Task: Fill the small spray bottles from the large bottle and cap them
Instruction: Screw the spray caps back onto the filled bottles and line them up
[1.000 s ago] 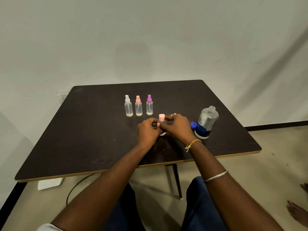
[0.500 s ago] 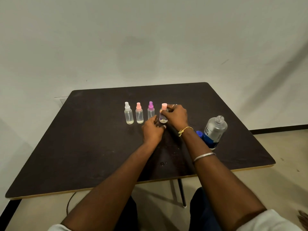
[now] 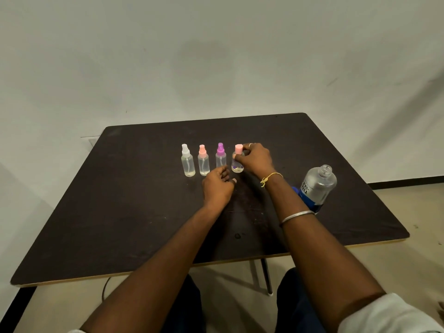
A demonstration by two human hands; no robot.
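- Now I see four small spray bottles in a row on the dark table: a white-capped bottle, a pink-capped bottle, a purple-capped bottle and a fourth bottle with a pink cap, each holding clear liquid.
- My right hand pinches the fourth bottle near its neck; fingers hide much of its body.
- My left hand hovers loosely curled just before the row, gripping nothing.
- At right, the large bottle stands uncapped; my right forearm partly covers a blue object beside it.
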